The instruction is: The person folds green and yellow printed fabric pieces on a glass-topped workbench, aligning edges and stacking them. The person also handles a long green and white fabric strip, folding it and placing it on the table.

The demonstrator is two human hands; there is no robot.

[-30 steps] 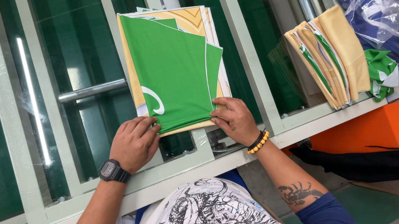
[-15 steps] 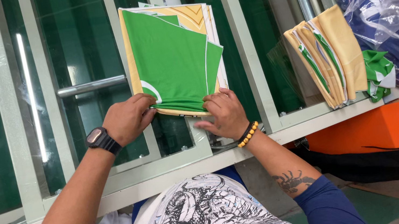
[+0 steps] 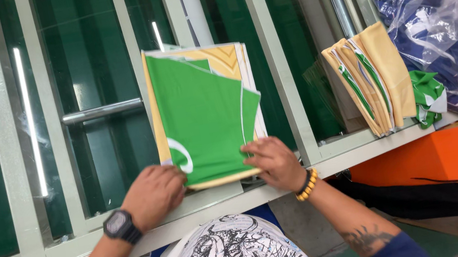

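Both hands sit at the near edge of a green panel (image 3: pixel 205 120) lying on a yellow-and-white fabric stack (image 3: pixel 226 60), all flat on a glass table (image 3: pixel 94 77) with pale metal framing. Left hand (image 3: pixel 153 195): fingers curled over the panel's near-left corner, beside the white curved stripe; looks like pressing or pinching the edge, can't tell if it's a true grip. Right hand (image 3: pixel 272 161): fingers spread flat on the near-right corner, holding it down, nothing clasped. The top piece looks roughly squared on the stack, but its far-right edge steps in, leaving yellow showing beyond the fingertips, so I'd judge alignment nearly done, not finished. A second bundle (image 3: pixel 370 75) of yellow folded pieces lies well right of the right hand, untouched, with a green scrap (image 3: pixel 427 93) and bagged blue fabric (image 3: pixel 443 28) past it. That likely remains.
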